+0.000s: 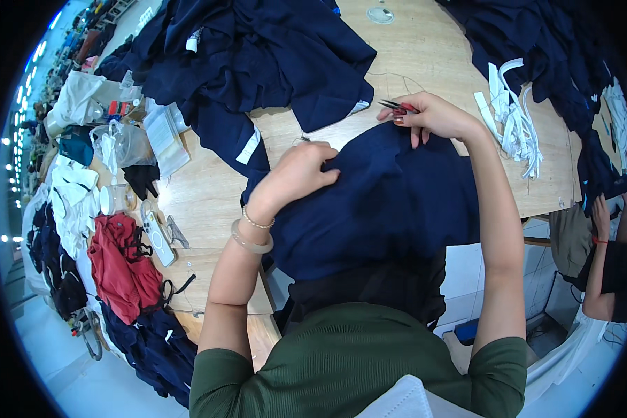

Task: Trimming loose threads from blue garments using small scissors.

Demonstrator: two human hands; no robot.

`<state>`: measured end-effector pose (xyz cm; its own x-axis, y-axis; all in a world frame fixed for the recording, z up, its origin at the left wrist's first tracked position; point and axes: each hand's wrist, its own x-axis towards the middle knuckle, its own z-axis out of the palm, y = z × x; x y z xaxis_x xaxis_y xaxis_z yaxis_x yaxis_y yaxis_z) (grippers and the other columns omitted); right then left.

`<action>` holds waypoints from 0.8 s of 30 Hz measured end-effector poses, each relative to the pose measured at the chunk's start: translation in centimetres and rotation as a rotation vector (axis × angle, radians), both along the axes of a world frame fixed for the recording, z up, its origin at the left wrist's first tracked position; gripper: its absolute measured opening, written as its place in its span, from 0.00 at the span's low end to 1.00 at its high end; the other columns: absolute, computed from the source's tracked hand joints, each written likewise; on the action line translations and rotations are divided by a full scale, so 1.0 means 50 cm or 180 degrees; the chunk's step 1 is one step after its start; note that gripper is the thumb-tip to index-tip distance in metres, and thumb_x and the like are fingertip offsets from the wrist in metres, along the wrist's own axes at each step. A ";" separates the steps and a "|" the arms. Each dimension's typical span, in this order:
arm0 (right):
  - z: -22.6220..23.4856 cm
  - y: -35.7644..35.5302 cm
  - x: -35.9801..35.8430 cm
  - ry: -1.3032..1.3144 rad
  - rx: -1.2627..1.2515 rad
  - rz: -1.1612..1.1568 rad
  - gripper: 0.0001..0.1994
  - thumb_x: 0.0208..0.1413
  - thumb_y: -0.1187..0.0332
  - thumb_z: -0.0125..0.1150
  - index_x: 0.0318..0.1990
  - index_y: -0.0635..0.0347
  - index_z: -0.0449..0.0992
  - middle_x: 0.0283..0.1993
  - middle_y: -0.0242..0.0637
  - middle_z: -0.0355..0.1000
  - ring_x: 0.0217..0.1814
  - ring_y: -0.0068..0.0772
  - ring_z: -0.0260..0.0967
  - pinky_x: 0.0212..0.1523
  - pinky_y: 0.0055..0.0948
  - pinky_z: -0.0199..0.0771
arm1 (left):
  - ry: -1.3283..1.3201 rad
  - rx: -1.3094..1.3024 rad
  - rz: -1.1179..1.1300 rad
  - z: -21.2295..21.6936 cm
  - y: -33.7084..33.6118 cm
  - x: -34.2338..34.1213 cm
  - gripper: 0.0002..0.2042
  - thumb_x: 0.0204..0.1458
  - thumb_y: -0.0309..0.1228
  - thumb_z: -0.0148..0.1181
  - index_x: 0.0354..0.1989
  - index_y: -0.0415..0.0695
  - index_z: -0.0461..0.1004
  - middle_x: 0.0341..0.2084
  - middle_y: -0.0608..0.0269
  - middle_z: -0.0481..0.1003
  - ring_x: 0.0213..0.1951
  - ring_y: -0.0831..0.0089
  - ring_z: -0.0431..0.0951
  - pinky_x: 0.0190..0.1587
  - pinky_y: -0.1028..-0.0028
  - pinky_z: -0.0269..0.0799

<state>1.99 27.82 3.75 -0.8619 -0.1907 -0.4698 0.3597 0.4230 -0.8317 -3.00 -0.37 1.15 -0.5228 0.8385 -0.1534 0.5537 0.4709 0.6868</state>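
A dark navy garment [383,202] lies over the front edge of the wooden table [432,63] and onto my lap. My left hand [296,174] presses down on its upper left part, fingers bent into the cloth, with two bracelets on the wrist. My right hand [432,115] rests at the garment's far edge and holds small thread snips [395,106] with red handles, blades pointing left. A thin loose thread runs across the table just beyond the snips.
A big heap of navy garments [258,56] covers the table's far left, another pile [536,49] the far right, with white fabric strips [512,111]. At left lie a phone [157,233], red cloth [122,268] and plastic bags. Another person [606,258] sits at right.
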 end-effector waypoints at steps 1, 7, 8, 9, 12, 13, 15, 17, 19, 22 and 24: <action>-0.008 0.005 -0.012 -0.0160 0.0189 0.0194 0.11 0.61 0.72 0.51 0.48 0.59 0.77 0.28 0.27 0.71 0.25 0.17 0.71 0.25 0.19 0.67 | 0.0218 0.0259 -0.0044 0.001 -0.012 -0.009 0.14 0.42 0.29 0.63 0.39 0.37 0.78 0.29 0.50 0.75 0.36 0.53 0.76 0.41 0.64 0.72; 0.052 0.033 0.012 0.0362 0.2158 0.0653 0.07 0.54 0.78 0.56 0.41 0.63 0.73 0.34 0.43 0.71 0.35 0.35 0.72 0.40 0.28 0.70 | 0.1641 0.0467 0.0627 0.114 -0.054 -0.049 0.20 0.38 0.17 0.59 0.42 0.50 0.81 0.35 0.62 0.67 0.30 0.69 0.74 0.35 0.71 0.72; 0.055 0.038 0.027 0.1123 0.1923 0.0272 0.07 0.54 0.80 0.55 0.41 0.64 0.73 0.35 0.43 0.71 0.37 0.36 0.71 0.41 0.29 0.70 | 0.1890 0.0536 0.0710 0.123 -0.058 -0.052 0.21 0.37 0.16 0.60 0.42 0.51 0.81 0.36 0.64 0.65 0.29 0.71 0.73 0.34 0.72 0.72; 0.059 0.038 0.038 0.1872 0.1659 -0.0112 0.07 0.54 0.81 0.55 0.41 0.65 0.72 0.35 0.43 0.72 0.38 0.37 0.71 0.42 0.29 0.70 | 0.2078 0.0682 0.0771 0.133 -0.062 -0.063 0.23 0.36 0.14 0.60 0.42 0.51 0.81 0.37 0.65 0.65 0.28 0.72 0.71 0.34 0.72 0.71; 0.109 0.054 0.058 0.2749 0.1616 -0.0628 0.09 0.54 0.84 0.52 0.43 0.68 0.70 0.37 0.38 0.70 0.40 0.30 0.72 0.45 0.24 0.71 | 0.2289 0.0897 0.0866 0.169 -0.078 -0.082 0.26 0.34 0.11 0.57 0.43 0.51 0.81 0.36 0.65 0.65 0.27 0.71 0.66 0.33 0.72 0.68; 0.114 0.067 0.059 0.2863 0.1333 -0.0825 0.09 0.54 0.84 0.52 0.43 0.68 0.70 0.36 0.37 0.70 0.40 0.29 0.72 0.45 0.23 0.71 | 0.2339 0.1015 0.0850 0.174 -0.088 -0.098 0.27 0.34 0.10 0.56 0.44 0.52 0.82 0.36 0.65 0.66 0.27 0.71 0.65 0.32 0.72 0.67; 0.131 0.083 0.069 0.3212 0.1424 -0.0835 0.11 0.52 0.83 0.56 0.43 0.65 0.72 0.37 0.39 0.71 0.39 0.32 0.74 0.43 0.24 0.70 | 0.2480 0.1015 0.0907 0.185 -0.104 -0.109 0.28 0.34 0.10 0.55 0.45 0.53 0.82 0.36 0.65 0.66 0.28 0.71 0.64 0.32 0.73 0.66; 0.137 0.069 0.087 0.3384 0.1598 -0.0856 0.13 0.48 0.86 0.54 0.42 0.65 0.72 0.38 0.39 0.71 0.39 0.33 0.74 0.42 0.23 0.71 | 0.2702 0.0985 0.0886 0.191 -0.107 -0.097 0.27 0.36 0.11 0.55 0.45 0.54 0.82 0.36 0.65 0.68 0.29 0.71 0.65 0.31 0.73 0.65; 0.141 0.024 0.116 0.3660 0.1998 -0.0802 0.16 0.44 0.89 0.53 0.41 0.65 0.73 0.39 0.39 0.72 0.39 0.33 0.75 0.40 0.23 0.72 | 0.3883 0.1168 0.0751 0.167 -0.103 -0.079 0.25 0.39 0.15 0.56 0.43 0.57 0.83 0.35 0.65 0.69 0.31 0.71 0.66 0.30 0.74 0.64; 0.042 -0.007 0.174 0.3289 0.2086 -0.1036 0.19 0.40 0.90 0.52 0.41 0.62 0.76 0.46 0.39 0.73 0.43 0.36 0.76 0.40 0.28 0.76 | 0.3749 0.0936 0.0597 0.069 -0.095 -0.038 0.22 0.41 0.19 0.55 0.44 0.56 0.83 0.35 0.64 0.71 0.32 0.69 0.67 0.33 0.74 0.66; -0.027 -0.029 0.188 0.2592 0.2146 -0.0780 0.18 0.43 0.87 0.53 0.42 0.61 0.77 0.49 0.40 0.73 0.48 0.43 0.74 0.47 0.31 0.75 | 0.3068 0.0366 0.0498 -0.005 -0.105 -0.009 0.23 0.40 0.19 0.55 0.46 0.53 0.80 0.41 0.63 0.70 0.38 0.66 0.68 0.41 0.72 0.66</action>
<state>11.39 26.38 2.38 -0.9417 0.1122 0.3171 -0.0582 0.8741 -0.4823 -3.43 -5.63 0.89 -0.4876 0.7323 0.4754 0.8380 0.5453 0.0197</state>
